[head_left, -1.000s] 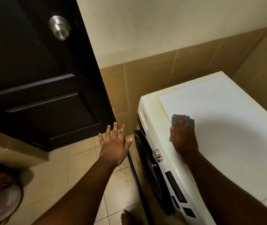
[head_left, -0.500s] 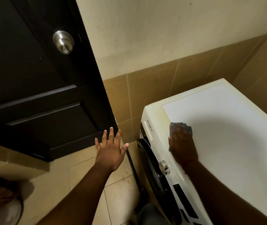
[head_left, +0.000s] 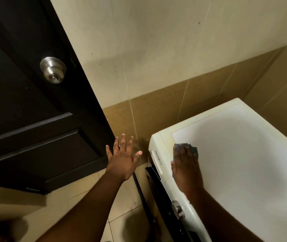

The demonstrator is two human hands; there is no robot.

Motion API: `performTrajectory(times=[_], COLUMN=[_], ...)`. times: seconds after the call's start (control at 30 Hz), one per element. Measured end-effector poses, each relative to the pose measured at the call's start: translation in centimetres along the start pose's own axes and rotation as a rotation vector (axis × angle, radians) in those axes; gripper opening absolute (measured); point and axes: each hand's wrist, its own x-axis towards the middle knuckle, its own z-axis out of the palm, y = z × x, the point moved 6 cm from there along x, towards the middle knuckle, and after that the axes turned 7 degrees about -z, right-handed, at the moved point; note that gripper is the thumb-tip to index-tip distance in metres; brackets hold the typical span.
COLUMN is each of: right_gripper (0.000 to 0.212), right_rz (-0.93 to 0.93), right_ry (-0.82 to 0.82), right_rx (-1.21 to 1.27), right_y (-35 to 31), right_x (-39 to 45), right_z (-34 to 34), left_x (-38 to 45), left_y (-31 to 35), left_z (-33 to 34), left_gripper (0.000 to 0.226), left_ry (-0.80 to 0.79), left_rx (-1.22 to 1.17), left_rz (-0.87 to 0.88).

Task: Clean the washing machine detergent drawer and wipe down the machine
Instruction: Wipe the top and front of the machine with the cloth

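Observation:
A white front-loading washing machine [head_left: 244, 154] fills the lower right, its flat top facing me and its dark door and control dial [head_left: 177, 209] on the left face. My right hand [head_left: 186, 166] lies flat on the top near the front left corner, pressing a blue-grey cloth [head_left: 194, 148] whose edge shows past the fingertips. My left hand [head_left: 121, 159] hovers in the air left of the machine, fingers spread, holding nothing. The detergent drawer front [head_left: 158, 158] carries the brand name and is shut.
A dark wooden door [head_left: 34, 119] with a silver knob [head_left: 53, 69] stands at the left. Tan wall tiles [head_left: 191, 105] run behind the machine, cream wall above. Beige floor tiles [head_left: 86, 198] lie between door and machine. A dark hose [head_left: 140, 191] runs down beside the machine.
The view has tilted upward, so door knob and machine sit lower in frame. My right hand with the cloth stays near the front left corner; my left hand stays spread in the air.

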Motion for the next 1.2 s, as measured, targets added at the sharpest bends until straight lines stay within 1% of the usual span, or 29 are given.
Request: performTrajectory(times=[0.03, 0.1, 0.13, 0.23, 0.27, 0.33, 0.37, 0.4, 0.47, 0.5, 0.6, 0.63, 0.7, 0.73, 0.77, 0.83, 0.87, 0.9, 0.97, 1.0, 1.1, 1.13, 1.17, 1.2], right_gripper=[0.060, 0.059, 0.057, 0.057, 0.057, 0.056, 0.055, 0.055, 0.054, 0.054, 0.055, 0.054, 0.052, 0.052, 0.052, 0.052, 0.052, 0.053, 0.055, 0.056, 0.055, 0.055, 0.056, 0.057], right_rz=[-0.021, -0.193, -0.219, -0.011, -0.020, -0.186, -0.225, -0.183, -0.021, -0.016, -0.249, -0.232, -0.052, -0.011, -0.045, -0.196, -0.187, -0.090, 0.173, 0.200, -0.050, -0.015, 0.109, 0.276], right_ry=[-0.013, -0.034, -0.037, -0.011, -0.016, -0.023, -0.024, -0.031, -0.022, -0.021, -0.026, -0.029, -0.020, -0.018, -0.018, -0.016, -0.021, -0.022, 0.012, 0.015, -0.008, -0.002, 0.010, 0.043], right_rx=[-0.001, -0.021, -0.019, 0.012, 0.024, 0.001, -0.010, -0.004, 0.015, 0.020, -0.017, -0.006, 0.039, 0.045, 0.039, 0.002, 0.007, 0.028, 0.072, 0.084, 0.069, 0.073, 0.097, 0.114], right_y=[-0.9, -2.8, -2.6, -1.2, -2.0, -3.7, -3.6, -2.8, -1.7, -2.2, -4.2, -3.4, -1.7, -1.8, -2.5, -3.2, -2.1, -0.5, 1.5, 1.0, -1.4, -0.2, 1.3, 2.7], right_x=[0.3, 0.7, 1.1, 3.3, 3.8, 4.8, 5.5, 6.4, 8.0, 8.5, 9.6, 10.2, 11.3, 11.6, 11.8, 11.6, 11.8, 11.9, 11.7, 11.6, 11.5, 11.3, 10.9, 10.3], right_z=[0.2, 0.7, 0.6, -0.1, 0.0, 0.4, 0.4, 0.3, 0.1, 0.2, 0.6, 0.4, 0.0, 0.1, 0.4, 0.4, 0.4, 0.3, 0.0, 0.2, 0.8, 0.7, 0.6, 0.4], left_x=[0.3, 0.7, 0.9, 2.0, 2.4, 3.0, 3.4, 3.8, 4.5, 4.7, 5.5, 5.9, 6.8, 7.2, 7.6, 8.4, 8.9, 9.5, 10.5, 11.0, 12.5, 13.1, 13.4, 13.8], left_y=[-0.1, -0.1, 0.1, 0.7, 0.8, 0.8, 0.8, 0.8, 0.7, 0.7, 0.4, 0.5, 0.6, 0.7, 0.9, 1.2, 1.5, 1.8, 2.4, 2.7, 4.1, 4.9, 5.6, 6.3], left_z=[-0.1, -0.3, -0.5, -1.3, -1.4, -1.6, -1.7, -1.8, -1.8, -1.7, -1.4, -1.4, -1.4, -1.3, -1.2, -1.0, -1.0, -1.0, -1.0, -1.0, -0.8, -0.7, -0.8, -0.8], left_gripper=[0.069, 0.070, 0.070, 0.069, 0.069, 0.069, 0.069, 0.069, 0.069, 0.069, 0.069, 0.069, 0.069, 0.069, 0.069, 0.069, 0.069, 0.069, 0.070, 0.070, 0.070, 0.070, 0.070, 0.070], left_ry=[-0.005, -0.009, -0.007, 0.003, 0.001, -0.004, -0.003, 0.000, -0.001, -0.009, -0.032, -0.035, -0.042, -0.050, -0.059, -0.069, -0.076, -0.084, -0.098, -0.103, -0.132, -0.142, -0.144, -0.145], left_rx=[0.002, 0.006, 0.008, 0.012, 0.018, 0.027, 0.031, 0.034, 0.035, 0.039, 0.054, 0.059, 0.067, 0.069, 0.072, 0.079, 0.084, 0.089, 0.100, 0.108, 0.121, 0.124, 0.124, 0.126], left_rz=[-0.007, -0.007, 0.003, 0.029, 0.034, 0.045, 0.052, 0.057, 0.063, 0.067, 0.082, 0.087, 0.098, 0.104, 0.115, 0.140, 0.155, 0.169, 0.196, 0.209, 0.262, 0.294, 0.318, 0.350])
